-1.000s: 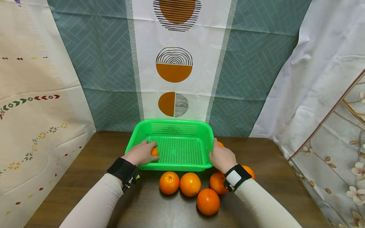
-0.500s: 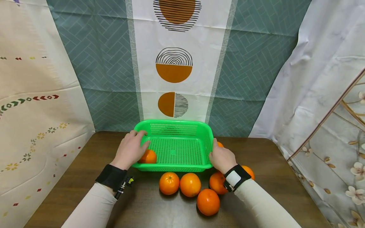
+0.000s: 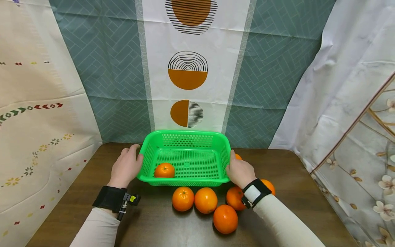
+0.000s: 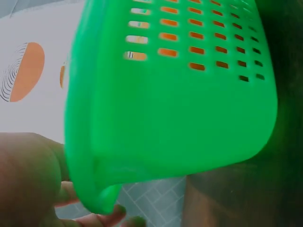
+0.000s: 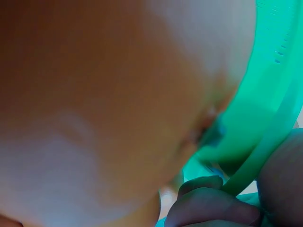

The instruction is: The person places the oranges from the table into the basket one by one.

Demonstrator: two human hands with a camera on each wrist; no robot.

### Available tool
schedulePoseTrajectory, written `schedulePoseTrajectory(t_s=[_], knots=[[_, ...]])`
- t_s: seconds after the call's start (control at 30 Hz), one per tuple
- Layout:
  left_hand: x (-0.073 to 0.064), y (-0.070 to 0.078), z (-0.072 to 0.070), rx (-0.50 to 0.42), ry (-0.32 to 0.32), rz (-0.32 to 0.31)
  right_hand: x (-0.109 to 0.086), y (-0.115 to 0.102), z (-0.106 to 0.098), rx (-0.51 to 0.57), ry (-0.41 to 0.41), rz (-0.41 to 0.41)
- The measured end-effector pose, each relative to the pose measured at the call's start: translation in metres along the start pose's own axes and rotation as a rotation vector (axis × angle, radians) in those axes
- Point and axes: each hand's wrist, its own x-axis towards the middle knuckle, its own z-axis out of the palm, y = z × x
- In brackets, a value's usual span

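A green perforated plastic basket (image 3: 188, 181) stands at the back of the table. Inside, by its front left corner, lies one orange (image 3: 165, 170). My left hand (image 3: 124, 168) is just outside the basket's left rim, thumb apart from the fingers and nothing held; the left wrist view has its fingertips (image 4: 111, 216) reaching past the rim's corner. With my right hand (image 3: 242, 169) I grip the right rim, where the right wrist view shows curled fingers (image 5: 208, 205) on one side and the thumb on the other. A big blurred orange (image 5: 94, 104) fills most of that view.
In front of the basket sit several oranges, among them a left one (image 3: 183, 199), a middle one (image 3: 206, 200) and a nearer one (image 3: 225, 219). Others are partly hidden by the right hand and wrist. Patterned cloth (image 3: 117, 68) hangs behind the brown table (image 3: 287, 199).
My left hand has let go of the orange in the basket, lifted out over the left rim and moved left outside it. My right hand has stayed on the right rim.
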Motion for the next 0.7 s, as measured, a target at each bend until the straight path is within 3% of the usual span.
schedulePoseTrajectory(t_s=[0.2,0.47,0.7], knots=[[0.004,-0.01,0.007,-0.073,-0.114,-0.053,0.0,0.001,-0.001,0.009,0.004,0.006],[0.008,-0.016,0.014,-0.32,-0.203,-0.099,0.002,0.003,-0.001,-0.004,0.004,0.022],[0.008,-0.017,0.016,-0.271,-0.166,-0.088,0.002,0.003,0.001,-0.002,0.002,0.03]])
